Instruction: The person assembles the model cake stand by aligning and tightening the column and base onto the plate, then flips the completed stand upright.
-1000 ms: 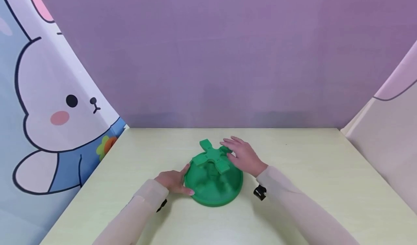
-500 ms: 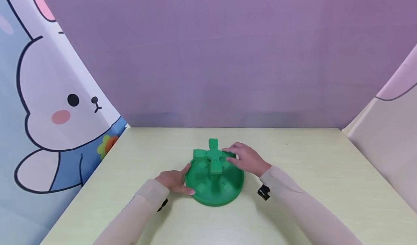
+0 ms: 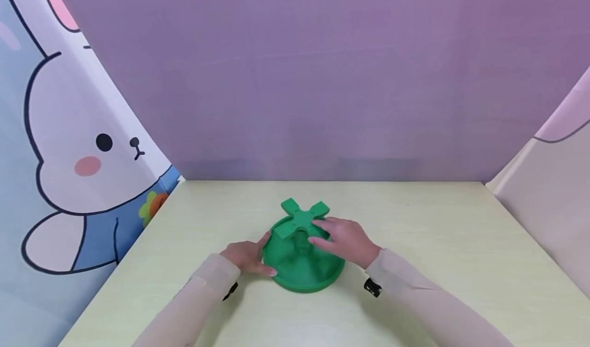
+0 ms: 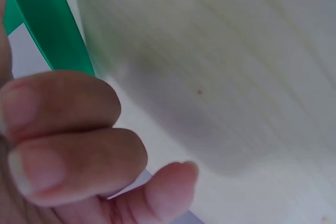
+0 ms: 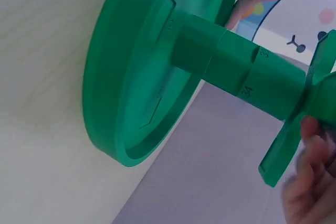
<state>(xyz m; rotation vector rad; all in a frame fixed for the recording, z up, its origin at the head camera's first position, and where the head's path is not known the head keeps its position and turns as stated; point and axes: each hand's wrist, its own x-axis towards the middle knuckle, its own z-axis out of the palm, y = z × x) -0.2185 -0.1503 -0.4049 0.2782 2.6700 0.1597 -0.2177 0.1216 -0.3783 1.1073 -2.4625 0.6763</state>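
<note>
A green round base (image 3: pixel 304 280) with a raised rim stands on the table. From its middle rises a post (image 5: pixel 236 66) of stacked sections with small printed marks, topped by a green four-armed cross (image 3: pixel 301 218). My left hand (image 3: pixel 247 256) holds the base's left side, thumb near the front and a finger farther back on the rim. In the left wrist view, curled fingers (image 4: pixel 79 166) lie beside the green rim. My right hand (image 3: pixel 349 240) grips the cross's near right arm, which it hides in the head view. The right wrist view shows its bent fingers (image 5: pixel 310 166) against that arm.
The pale wooden table (image 3: pixel 438 244) extends to both sides of the base. A purple backdrop (image 3: pixel 322 80) stands behind it, and a rabbit-print cloth (image 3: pixel 92 131) hangs at the left. White cloth (image 3: pixel 553 198) borders the right side.
The cross has turned clockwise as seen from above, its arms going from diagonal to straight to diagonal. My right hand moved with it, nearer to me. My left hand stayed at the rim.
</note>
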